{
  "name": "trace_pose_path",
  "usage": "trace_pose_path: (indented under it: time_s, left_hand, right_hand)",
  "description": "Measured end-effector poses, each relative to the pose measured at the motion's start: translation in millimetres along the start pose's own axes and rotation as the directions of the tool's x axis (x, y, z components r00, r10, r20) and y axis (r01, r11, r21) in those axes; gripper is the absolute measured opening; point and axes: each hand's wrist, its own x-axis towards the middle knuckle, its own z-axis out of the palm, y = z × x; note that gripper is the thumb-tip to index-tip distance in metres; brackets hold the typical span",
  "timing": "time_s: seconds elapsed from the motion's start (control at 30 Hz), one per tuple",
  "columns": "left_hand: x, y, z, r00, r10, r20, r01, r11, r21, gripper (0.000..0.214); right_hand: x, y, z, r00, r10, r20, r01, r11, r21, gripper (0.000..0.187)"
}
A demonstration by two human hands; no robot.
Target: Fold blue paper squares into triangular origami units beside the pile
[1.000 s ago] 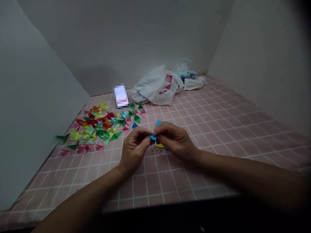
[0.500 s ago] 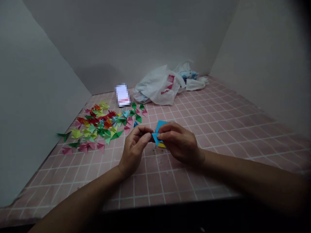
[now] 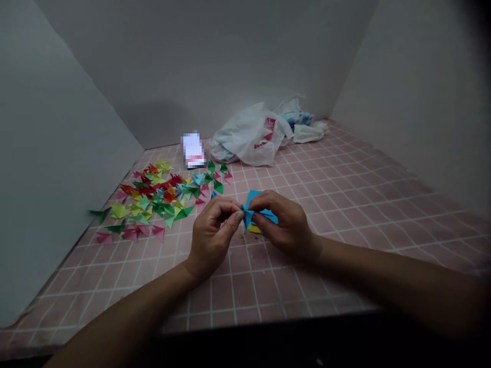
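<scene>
My left hand (image 3: 213, 230) and my right hand (image 3: 284, 223) meet over the pink checked tabletop (image 3: 345, 204). Both pinch one small blue folded paper piece (image 3: 248, 214) between thumb and fingertips. Under my right hand lie flat blue paper sheets (image 3: 253, 196) and a yellow sheet (image 3: 253, 229), partly hidden by my fingers. A heap of folded paper triangles (image 3: 161, 197) in green, red, yellow, pink and light blue lies to the left of my hands.
At the back stand a white plastic bag (image 3: 249, 135) with red print, more white wrapping (image 3: 307, 132) and a small white pack (image 3: 193, 149). Grey walls close in the table on the left, back and right. The dark front edge runs below my forearms.
The blue piece has been folded narrower between my fingertips; my right fingers have shifted slightly along it. Both hands stay in the same place.
</scene>
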Motion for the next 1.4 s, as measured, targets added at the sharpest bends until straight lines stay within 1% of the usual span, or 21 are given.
trace_pose_path:
  time_s: [0.07,0.2,0.3,0.43,0.57,0.7,0.83,0.97,1.1,1.4]
  left_hand:
    - [0.7,-1.6,-0.4,1.0,0.025,0.014,-0.025,0.999,0.048,0.008]
    - [0.7,-3.5,-0.3,0.999,0.005,0.041,-0.008,0.997,0.077,0.005]
    - [0.6,-3.4,-1.1,0.999,0.02,0.049,-0.025,0.995,0.101,0.005]
    - [2.1,-2.3,-1.8,0.997,0.064,0.05,-0.071,0.988,0.14,0.005]
    - [4.1,-1.5,-1.4,0.993,0.11,0.048,-0.117,0.973,0.198,0.007]
    - [5.8,-1.3,-3.4,0.984,0.175,0.036,-0.178,0.94,0.293,0.009]
    - [7.3,-2.1,-6.4,0.972,0.234,0.035,-0.232,0.91,0.343,0.009]
    - [7.0,-2.7,-7.0,0.966,0.251,0.057,-0.255,0.904,0.343,0.007]
    - [6.3,-3.4,-6.7,0.969,0.244,0.051,-0.247,0.916,0.315,0.006]
    - [3.0,-4.2,-3.1,0.974,0.226,0.025,-0.221,0.918,0.33,0.005]
  right_hand:
    - [0.4,0.6,0.2,1.0,0.008,0.02,-0.009,1.0,0.013,0.01]
    - [1.2,0.7,0.8,0.999,-0.039,0.01,0.039,0.999,0.019,0.013]
    - [0.8,0.3,0.5,0.999,-0.048,0.011,0.048,0.999,0.01,0.013]
    - [-0.6,1.5,0.3,0.999,-0.004,0.042,0.005,1.0,-0.025,0.011]
    - [-1.0,3.1,0.4,0.999,-0.001,0.051,0.003,0.999,-0.039,0.01]
    - [0.5,4.1,-1.3,0.996,0.01,0.085,-0.01,1.0,0.004,0.009]
    - [1.8,5.8,-3.1,0.993,0.009,0.119,-0.017,0.998,0.065,0.01]
    - [0.9,7.0,-2.7,0.993,0.032,0.118,-0.037,0.998,0.044,0.005]
    - [-0.5,6.3,-1.4,0.994,0.042,0.106,-0.044,0.999,0.021,0.004]
    - [-1.0,1.8,2.1,0.999,-0.005,0.052,0.009,0.996,-0.085,0.011]
